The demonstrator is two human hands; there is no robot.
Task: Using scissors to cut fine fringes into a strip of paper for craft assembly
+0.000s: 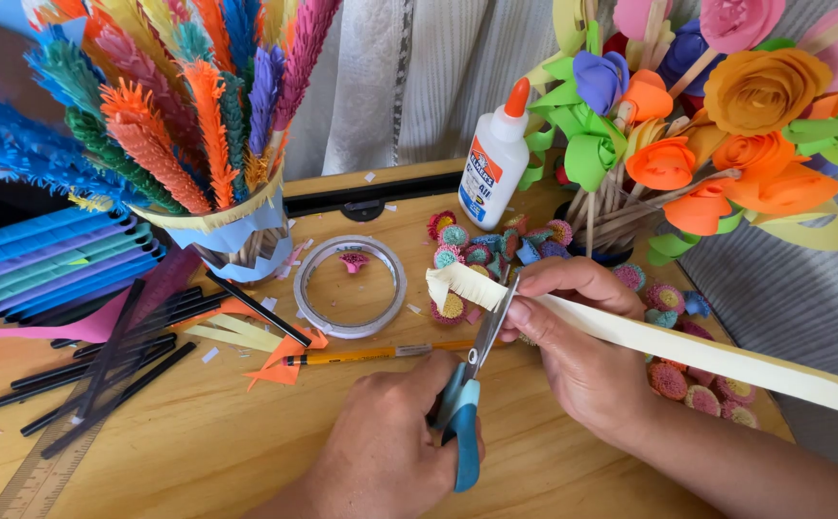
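- As our left hand [381,442] closes its grip on the blue-handled scissors [472,384], blades fringe the paper's edge.
- Our right hand [573,336] pinches the cream paper strip [688,346] taut above the surface [246,432].

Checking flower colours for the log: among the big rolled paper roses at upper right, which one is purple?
The purple rose, leftmost of the bunch, above green paper leaves; its neighbours are orange or pink.

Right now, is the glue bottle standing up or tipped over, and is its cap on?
Upright, cap on. The white glue bottle stands on the wooden table with its orange cap pointing up. Cannot tell whether the tip is twisted shut.
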